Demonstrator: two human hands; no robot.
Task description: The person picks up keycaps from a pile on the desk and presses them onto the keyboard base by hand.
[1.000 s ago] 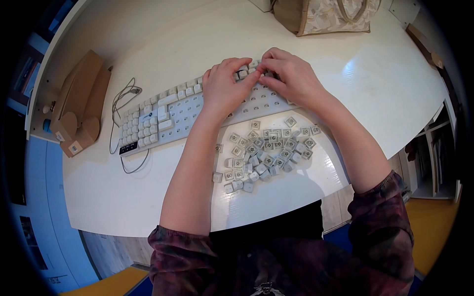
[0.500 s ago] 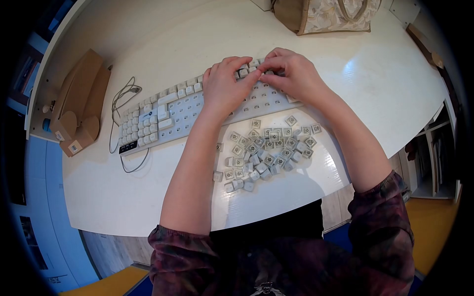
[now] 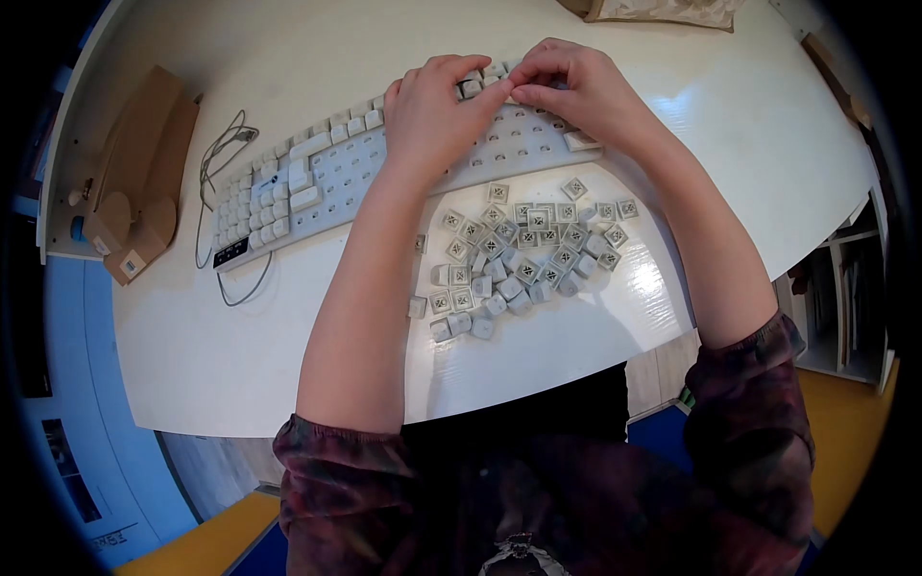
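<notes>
A pale computer keyboard (image 3: pixel 331 187) lies slantwise on the table, its number pad at the left. Many of its keys are off, baring rows of switches. My left hand (image 3: pixel 432 115) lies across it, fingers bent over the far edge, thumb and index finger apart. Beside that thumb tip, my right hand (image 3: pixel 581 91) pinches at a keycap near the far right rows; the fingertips mostly hide it. Nearer me is a loose heap of grey-white keycaps (image 3: pixel 523 245), many with their undersides up. A long key (image 3: pixel 581 141) is still on the keyboard's right end.
A cable (image 3: pixel 226 144) curls past the keyboard's left end. Folded cardboard (image 3: pixel 144 163) stands at the table's left side. A patterned bag (image 3: pixel 663 10) is at the far edge. On the right, a shelf unit (image 3: pixel 850 298) stands beyond the white table (image 3: pixel 240 355).
The camera view has shifted, so the keyboard, hands and bag appear higher in the picture. Both hands keep nearly the same place on the keyboard. The keycap heap looks unchanged.
</notes>
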